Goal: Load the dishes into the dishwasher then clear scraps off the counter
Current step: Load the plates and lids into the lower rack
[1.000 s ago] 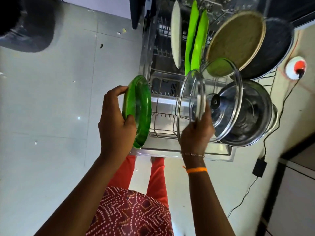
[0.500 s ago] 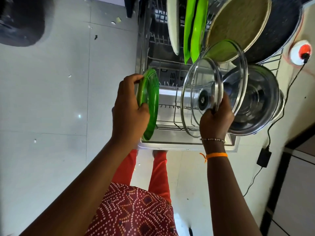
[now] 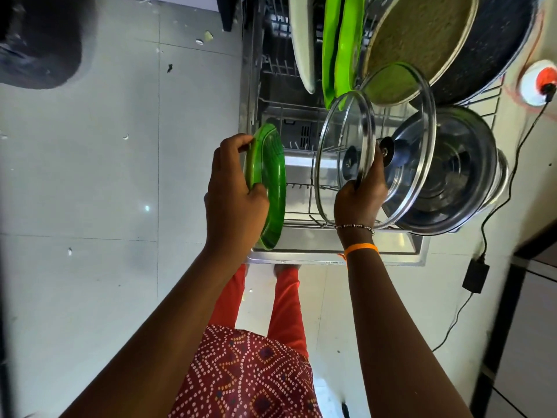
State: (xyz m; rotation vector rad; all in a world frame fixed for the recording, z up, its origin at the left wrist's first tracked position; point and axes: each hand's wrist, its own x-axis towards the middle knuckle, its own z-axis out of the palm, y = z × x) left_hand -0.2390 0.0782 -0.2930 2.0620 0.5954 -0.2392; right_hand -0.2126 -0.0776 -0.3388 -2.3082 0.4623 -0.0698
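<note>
black adapter (image 3: 475, 275) (corded), grey floor tiles (image 3: 90, 176)

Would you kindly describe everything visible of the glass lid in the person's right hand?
The glass lid is round and clear, with a metal rim and a dark knob at its centre. It stands on edge above the dishwasher rack, gripped at its rim by the right hand. A second glass lid stands just behind it, against a steel pot.
</note>
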